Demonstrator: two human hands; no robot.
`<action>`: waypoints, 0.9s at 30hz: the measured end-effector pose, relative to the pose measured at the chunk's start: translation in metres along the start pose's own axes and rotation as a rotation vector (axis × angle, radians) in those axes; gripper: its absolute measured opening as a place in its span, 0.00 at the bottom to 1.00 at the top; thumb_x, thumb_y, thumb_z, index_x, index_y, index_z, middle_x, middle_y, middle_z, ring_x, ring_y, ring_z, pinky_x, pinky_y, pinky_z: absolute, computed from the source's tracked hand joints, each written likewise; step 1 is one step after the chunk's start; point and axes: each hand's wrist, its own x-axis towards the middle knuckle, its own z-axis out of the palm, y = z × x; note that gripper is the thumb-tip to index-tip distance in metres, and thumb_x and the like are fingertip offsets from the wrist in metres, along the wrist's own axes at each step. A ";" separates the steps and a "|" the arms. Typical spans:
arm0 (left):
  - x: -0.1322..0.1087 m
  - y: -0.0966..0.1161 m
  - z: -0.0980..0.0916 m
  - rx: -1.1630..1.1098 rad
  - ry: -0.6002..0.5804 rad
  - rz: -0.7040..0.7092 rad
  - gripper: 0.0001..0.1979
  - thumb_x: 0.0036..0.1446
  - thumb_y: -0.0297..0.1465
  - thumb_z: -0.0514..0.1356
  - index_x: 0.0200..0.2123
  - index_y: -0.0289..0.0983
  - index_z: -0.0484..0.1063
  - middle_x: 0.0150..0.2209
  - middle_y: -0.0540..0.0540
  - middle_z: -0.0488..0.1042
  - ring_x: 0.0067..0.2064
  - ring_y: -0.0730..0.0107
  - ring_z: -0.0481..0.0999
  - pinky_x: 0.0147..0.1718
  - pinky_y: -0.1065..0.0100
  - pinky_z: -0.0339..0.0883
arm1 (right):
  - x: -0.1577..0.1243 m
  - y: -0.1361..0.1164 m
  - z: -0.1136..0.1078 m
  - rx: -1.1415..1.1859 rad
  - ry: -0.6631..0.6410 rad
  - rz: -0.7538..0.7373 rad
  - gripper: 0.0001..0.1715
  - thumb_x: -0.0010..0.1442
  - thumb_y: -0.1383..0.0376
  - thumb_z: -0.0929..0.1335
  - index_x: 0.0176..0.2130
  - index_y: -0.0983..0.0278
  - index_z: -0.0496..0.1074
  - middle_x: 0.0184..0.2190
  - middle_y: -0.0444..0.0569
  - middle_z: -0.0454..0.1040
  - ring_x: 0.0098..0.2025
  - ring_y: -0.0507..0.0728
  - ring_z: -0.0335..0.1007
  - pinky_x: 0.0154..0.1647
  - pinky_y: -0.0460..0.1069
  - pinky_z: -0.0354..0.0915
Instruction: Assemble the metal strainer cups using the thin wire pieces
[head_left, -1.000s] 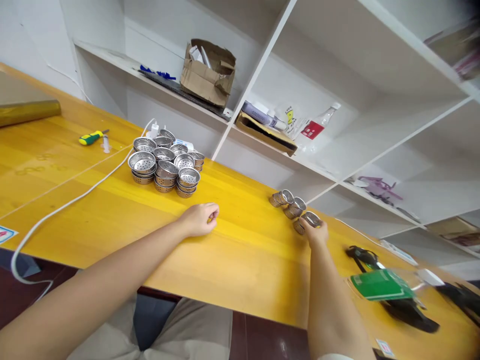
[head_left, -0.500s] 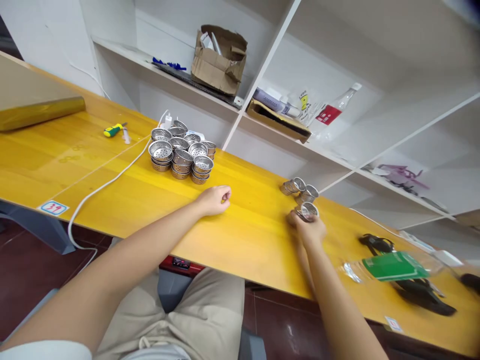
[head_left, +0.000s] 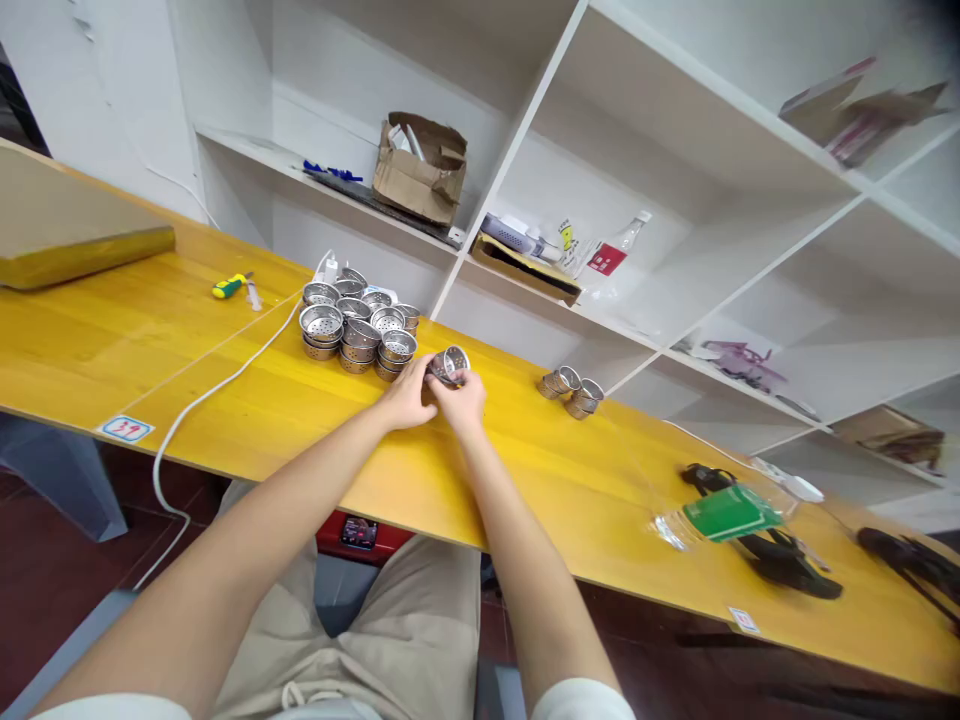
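Note:
A perforated metal strainer basket [head_left: 454, 362] is held over the table, tilted, its open top facing up and away from me. My right hand [head_left: 460, 402] grips it from the near side, fingers closed. From the left, my left hand [head_left: 409, 397] closes on the same basket; some of its fingers are hidden. Just left of my hands stands a cluster of stacked strainer baskets [head_left: 360, 335], several of them nested. Two smaller stacks of the same kind, one farther back [head_left: 559, 383] and one nearer [head_left: 583, 400], sit to the right.
A white cable [head_left: 217, 380] crosses the yellow table [head_left: 390, 470]. A green-and-yellow screwdriver [head_left: 229, 287] lies at left. Right of the stacks are a green-labelled plastic bottle [head_left: 731, 513] and black straps [head_left: 787, 565]. White shelves [head_left: 517, 130] holding a torn cardboard box [head_left: 420, 175] rise behind.
My right hand has carried the strainer basket left from beside the small stacks to my left hand. My left hand, formerly curled on the table, now touches that basket. The view has shifted slightly.

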 end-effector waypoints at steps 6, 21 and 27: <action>0.001 0.010 0.003 0.108 -0.070 -0.105 0.43 0.55 0.34 0.65 0.72 0.40 0.53 0.69 0.38 0.63 0.68 0.49 0.67 0.67 0.53 0.62 | -0.023 0.009 0.014 -0.006 -0.038 -0.026 0.16 0.44 0.57 0.75 0.28 0.60 0.68 0.37 0.47 0.73 0.39 0.59 0.71 0.50 0.53 0.68; 0.002 0.014 0.004 0.123 -0.037 -0.180 0.43 0.54 0.44 0.69 0.68 0.39 0.57 0.63 0.37 0.70 0.63 0.47 0.73 0.61 0.53 0.68 | -0.009 0.083 -0.104 -0.286 -0.307 -0.097 0.34 0.51 0.65 0.68 0.58 0.62 0.69 0.29 0.43 0.75 0.40 0.61 0.74 0.52 0.57 0.67; 0.001 0.016 0.006 0.117 -0.051 -0.182 0.43 0.54 0.43 0.69 0.69 0.39 0.56 0.64 0.37 0.69 0.63 0.47 0.72 0.62 0.52 0.68 | -0.008 0.123 -0.088 -0.272 -0.297 -0.122 0.58 0.53 0.60 0.69 0.76 0.61 0.47 0.70 0.59 0.60 0.75 0.71 0.47 0.72 0.68 0.51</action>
